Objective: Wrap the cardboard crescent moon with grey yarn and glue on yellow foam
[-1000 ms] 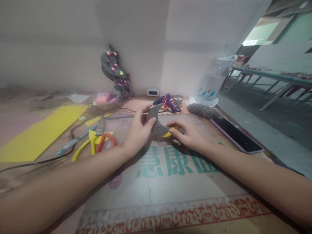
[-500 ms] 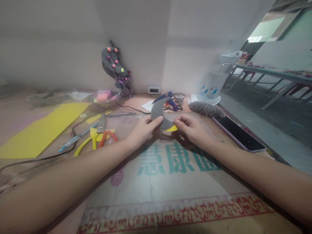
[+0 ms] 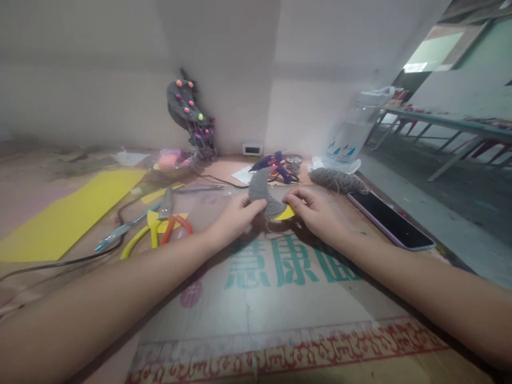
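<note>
A crescent moon wrapped in grey yarn is held just above the table, its lower right tip still bare yellow. My left hand is closed on its left edge, thumb lying on the yarn. My right hand pinches at the yellow tip; whether yarn runs between those fingers is too blurred to tell. A loose grey strand loops under the crescent. Behind it lies a blue glue gun with a small red light, and a skein of grey yarn rests to the right.
On the left are scissors with yellow and orange handles, a pen and a yellow sheet. A phone and a water bottle stand right. A finished-looking grey crescent with pompoms leans against the wall.
The crescent has turned and dropped slightly, showing more of its yellow tip. My right hand's fingers have shifted a little at that tip. The glue gun's red light now shows.
</note>
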`<state>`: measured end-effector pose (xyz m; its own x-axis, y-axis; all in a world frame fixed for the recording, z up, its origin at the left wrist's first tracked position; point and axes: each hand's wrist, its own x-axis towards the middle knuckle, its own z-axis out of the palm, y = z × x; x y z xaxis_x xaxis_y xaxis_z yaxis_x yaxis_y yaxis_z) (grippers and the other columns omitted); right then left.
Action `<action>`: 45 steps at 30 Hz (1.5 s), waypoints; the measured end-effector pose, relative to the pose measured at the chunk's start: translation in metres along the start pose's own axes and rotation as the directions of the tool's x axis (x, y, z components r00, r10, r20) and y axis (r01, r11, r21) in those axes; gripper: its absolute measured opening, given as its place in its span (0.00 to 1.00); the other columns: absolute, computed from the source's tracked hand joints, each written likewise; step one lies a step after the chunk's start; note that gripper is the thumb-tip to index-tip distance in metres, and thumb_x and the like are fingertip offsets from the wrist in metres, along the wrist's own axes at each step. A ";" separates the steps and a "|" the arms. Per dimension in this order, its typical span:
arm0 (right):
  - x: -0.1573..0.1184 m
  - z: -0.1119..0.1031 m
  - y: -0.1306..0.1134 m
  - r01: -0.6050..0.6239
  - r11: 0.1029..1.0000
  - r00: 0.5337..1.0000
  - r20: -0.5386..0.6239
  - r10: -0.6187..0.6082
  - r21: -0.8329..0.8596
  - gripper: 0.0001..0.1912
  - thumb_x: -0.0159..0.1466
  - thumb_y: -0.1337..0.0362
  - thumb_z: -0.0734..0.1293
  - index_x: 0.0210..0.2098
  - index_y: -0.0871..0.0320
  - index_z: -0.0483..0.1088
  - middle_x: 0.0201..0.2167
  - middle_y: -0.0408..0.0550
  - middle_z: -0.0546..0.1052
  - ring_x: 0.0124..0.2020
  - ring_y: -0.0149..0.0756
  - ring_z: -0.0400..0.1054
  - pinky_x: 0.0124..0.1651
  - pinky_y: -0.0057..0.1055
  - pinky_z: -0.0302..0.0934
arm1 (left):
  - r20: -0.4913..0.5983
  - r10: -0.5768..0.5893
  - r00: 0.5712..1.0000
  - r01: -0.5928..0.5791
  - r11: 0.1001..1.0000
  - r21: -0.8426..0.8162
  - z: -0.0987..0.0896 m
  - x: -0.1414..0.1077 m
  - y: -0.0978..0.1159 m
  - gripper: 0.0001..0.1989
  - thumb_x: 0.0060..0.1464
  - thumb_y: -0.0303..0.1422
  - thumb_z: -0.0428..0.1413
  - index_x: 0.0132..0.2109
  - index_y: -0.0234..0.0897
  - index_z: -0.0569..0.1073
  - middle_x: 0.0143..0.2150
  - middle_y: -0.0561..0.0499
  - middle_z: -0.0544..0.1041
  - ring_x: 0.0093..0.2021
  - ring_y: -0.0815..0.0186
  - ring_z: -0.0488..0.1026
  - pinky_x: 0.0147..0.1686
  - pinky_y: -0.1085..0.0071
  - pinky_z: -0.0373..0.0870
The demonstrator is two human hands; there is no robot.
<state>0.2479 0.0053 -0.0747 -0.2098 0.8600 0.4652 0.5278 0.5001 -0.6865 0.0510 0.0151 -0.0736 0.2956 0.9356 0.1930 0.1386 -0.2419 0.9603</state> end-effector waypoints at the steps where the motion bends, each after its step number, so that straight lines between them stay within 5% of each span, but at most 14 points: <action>1: 0.001 -0.001 0.000 0.020 0.999 1.000 -0.019 -0.021 -0.025 0.13 0.67 0.56 0.60 0.32 0.56 0.69 0.29 0.45 0.75 0.32 0.36 0.69 0.35 0.32 0.63 | 0.023 0.018 1.000 -0.019 0.999 0.028 0.001 -0.001 -0.001 0.08 0.54 0.34 0.53 0.33 0.34 0.74 0.30 0.52 0.76 0.31 0.67 0.71 0.33 0.73 0.66; 5: 0.003 -0.002 -0.003 0.122 0.988 0.992 -0.019 -0.124 -0.093 0.10 0.65 0.58 0.63 0.32 0.57 0.70 0.33 0.48 0.76 0.38 0.39 0.70 0.44 0.35 0.62 | 0.143 0.126 0.982 -0.152 0.970 0.189 0.002 -0.007 -0.004 0.12 0.58 0.36 0.51 0.39 0.33 0.75 0.35 0.51 0.78 0.34 0.65 0.73 0.36 0.71 0.68; 10: -0.001 0.005 -0.004 0.208 0.971 0.978 0.007 -0.208 -0.116 0.11 0.62 0.57 0.68 0.28 0.56 0.67 0.29 0.46 0.75 0.35 0.38 0.69 0.42 0.35 0.62 | 0.201 0.208 0.957 -0.269 0.898 0.349 0.002 -0.012 -0.005 0.13 0.60 0.37 0.50 0.39 0.34 0.75 0.35 0.50 0.78 0.34 0.64 0.73 0.33 0.72 0.66; 19: 0.002 -0.002 -0.001 0.059 0.993 0.998 -0.022 -0.062 -0.103 0.12 0.67 0.60 0.60 0.30 0.56 0.69 0.30 0.46 0.76 0.34 0.37 0.70 0.39 0.32 0.62 | 0.122 0.154 0.980 -0.184 0.939 0.292 0.001 -0.009 -0.006 0.13 0.59 0.38 0.51 0.41 0.33 0.74 0.38 0.49 0.79 0.36 0.63 0.74 0.35 0.70 0.68; 23: 0.013 -0.016 0.017 0.047 0.949 0.995 -0.071 -0.072 -0.312 0.12 0.67 0.60 0.60 0.33 0.57 0.71 0.32 0.48 0.77 0.36 0.39 0.70 0.41 0.34 0.61 | 0.090 0.118 0.989 -0.132 0.976 0.172 0.002 -0.007 -0.004 0.11 0.58 0.36 0.51 0.41 0.34 0.74 0.41 0.49 0.80 0.39 0.63 0.75 0.38 0.71 0.69; 30: 0.025 -0.039 0.042 0.111 0.794 0.970 0.238 0.043 -0.598 0.10 0.62 0.57 0.66 0.39 0.54 0.77 0.36 0.49 0.78 0.35 0.40 0.70 0.37 0.34 0.60 | 0.068 0.084 0.994 -0.088 0.994 0.064 0.003 -0.004 -0.007 0.10 0.57 0.35 0.51 0.40 0.34 0.74 0.40 0.49 0.80 0.39 0.64 0.75 0.38 0.71 0.70; 35: 0.026 -0.046 0.042 0.262 0.752 0.939 0.341 -0.052 -0.605 0.08 0.62 0.61 0.66 0.34 0.55 0.78 0.35 0.50 0.79 0.34 0.39 0.71 0.37 0.33 0.61 | 0.067 0.065 0.996 -0.070 0.995 0.078 0.003 -0.004 -0.009 0.10 0.57 0.36 0.52 0.39 0.34 0.73 0.40 0.49 0.80 0.39 0.64 0.75 0.38 0.70 0.70; 38: 0.025 -0.042 0.046 0.226 0.744 0.962 0.263 -0.069 -0.629 0.11 0.65 0.62 0.63 0.34 0.58 0.76 0.35 0.54 0.79 0.33 0.39 0.71 0.37 0.33 0.60 | 0.066 0.075 0.995 -0.080 0.994 0.072 0.003 -0.005 -0.008 0.09 0.57 0.35 0.52 0.39 0.35 0.74 0.39 0.50 0.80 0.39 0.64 0.75 0.39 0.71 0.70; 42: 0.020 -0.039 0.045 -0.005 0.808 0.998 -0.052 -0.031 -0.589 0.14 0.69 0.60 0.56 0.44 0.56 0.72 0.30 0.50 0.77 0.30 0.42 0.70 0.33 0.34 0.59 | 0.063 0.086 0.994 -0.089 0.995 0.047 0.004 -0.004 -0.007 0.09 0.57 0.34 0.51 0.40 0.35 0.73 0.40 0.49 0.80 0.40 0.64 0.75 0.40 0.70 0.71; 45: 0.010 -0.034 0.026 0.037 0.889 0.977 -0.168 -0.128 -0.457 0.16 0.70 0.58 0.54 0.48 0.55 0.69 0.39 0.53 0.78 0.38 0.45 0.71 0.39 0.37 0.62 | 0.058 0.101 0.993 -0.103 0.994 0.033 0.003 -0.004 -0.007 0.09 0.57 0.34 0.51 0.40 0.34 0.73 0.42 0.48 0.80 0.41 0.63 0.75 0.42 0.69 0.71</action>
<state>0.2877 0.0238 -0.0690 -0.1338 0.7597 0.6364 0.8373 0.4301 -0.3375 0.0516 0.0124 -0.0815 0.3629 0.8896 0.2773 0.1382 -0.3456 0.9281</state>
